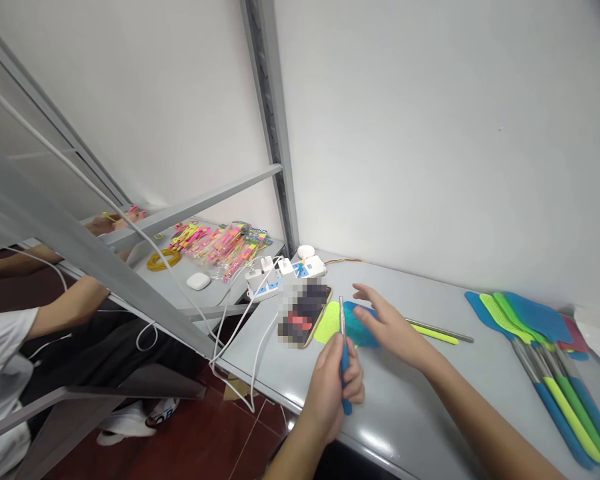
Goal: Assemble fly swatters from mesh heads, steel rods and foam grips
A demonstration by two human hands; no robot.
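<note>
At the far left, beyond grey metal framing [195, 207], a co-worker in a white sleeve [10, 333] and dark trousers is partly in view. On the left-hand tabletop lie a yellow coil [164, 260], a white rounded case [199, 281] and a heap of pink and yellow items in clear plastic packets [227, 247]. To the right is a white power strip with blue socket faces [273, 288], fitted with white chargers and cables. Near it lies a smartphone [316, 310], its screen partly pixelated. Just right of the phone is a yellow-green perforated plastic head [327, 325]. The person's left hand [330, 381] is in front, fingers curled and thumb pressed along a blue-gripped handle with a silver metal rod [345, 361]; the handle stands roughly upright, rod uppermost. Behind and right of it lies a blue perforated plastic head [356, 328]. The right hand [391, 328] is over that head's right side, fingers spread and thumb apart, grasping nothing; contact with the head cannot be determined. Farther right lie a yellow-green grip [436, 333] and a thin grey metal rod [447, 329], side by side. At the far right, several blue, green and yellow-green flat-headed plastic swatters with metal shafts [545, 347] lie overlapping, heads to the far side, handles near.
</note>
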